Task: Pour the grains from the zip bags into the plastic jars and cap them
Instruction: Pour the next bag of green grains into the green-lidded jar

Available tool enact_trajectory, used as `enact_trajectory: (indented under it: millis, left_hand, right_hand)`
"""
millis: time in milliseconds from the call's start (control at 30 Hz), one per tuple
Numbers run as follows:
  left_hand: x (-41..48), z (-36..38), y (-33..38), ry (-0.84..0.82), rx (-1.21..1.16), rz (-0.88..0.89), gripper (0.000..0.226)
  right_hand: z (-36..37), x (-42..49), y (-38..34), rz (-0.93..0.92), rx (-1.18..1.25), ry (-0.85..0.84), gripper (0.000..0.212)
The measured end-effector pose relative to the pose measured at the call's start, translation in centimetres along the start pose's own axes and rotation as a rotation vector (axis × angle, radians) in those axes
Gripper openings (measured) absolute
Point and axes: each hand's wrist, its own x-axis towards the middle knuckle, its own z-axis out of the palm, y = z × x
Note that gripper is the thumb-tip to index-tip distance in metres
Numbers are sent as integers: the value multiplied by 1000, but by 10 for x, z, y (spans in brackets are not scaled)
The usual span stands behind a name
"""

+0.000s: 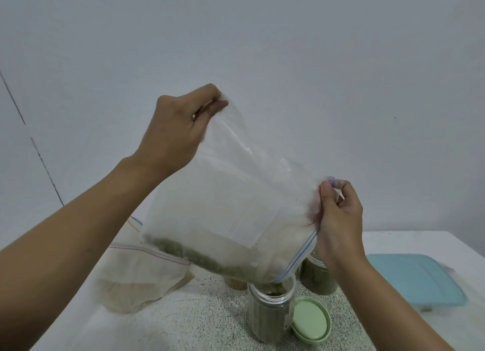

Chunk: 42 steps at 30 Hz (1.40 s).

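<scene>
Main risk: spill past the rim of the open jar [270, 308], with only the low mouth corner of the zip bag [223, 206] over the neck. Probable cause: too steep a lift at the raised end, sending the green grains [199, 258], banked along the bag's lower fold from 9 toward 5 o'clock, down in one rush. Second risk: slack film folding across the mouth, damming the flow, then dumping it sideways onto the speckled counter [196, 324]. Third: jar unsupported by either hand, so liable to tip from a drag of the bag corner; same for the green lid [311, 320] leaning at the jar's 3 o'clock. Jar judged near full through the clear wall, hence overflow possible; level at the neck hard to read behind the bag. Pose of left hand [181, 130]: high at the bag's 11 o'clock, wrist bent, thumb and fingers pinching the closed bottom corner, forearm in from 8 o'clock. Pose of right hand [338, 219]: lower, at the bag's 3 o'clock, fingertips pinching the upper end of the blue-striped zip edge, forearm in from 5 o'clock. Bag slung between both, tilted down toward the jar at 6 o'clock of the frame. Just behind the jar at 1 o'clock, a second filled jar [317, 277]; flat on the counter at 9 o'clock, another zip bag of pale grain [141, 279].
</scene>
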Motion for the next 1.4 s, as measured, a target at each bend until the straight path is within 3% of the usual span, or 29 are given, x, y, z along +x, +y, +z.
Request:
enact_trajectory:
  millis: [467, 1400]
  left_hand:
    - [-8, 7, 1, -29, -66, -112, 19]
    - [-19, 14, 3, -33, -60, -101, 21]
  right_hand:
    - [1, -6, 6, -4, -65, 16, 20]
    - [8, -4, 9, 23, -179, 46, 22]
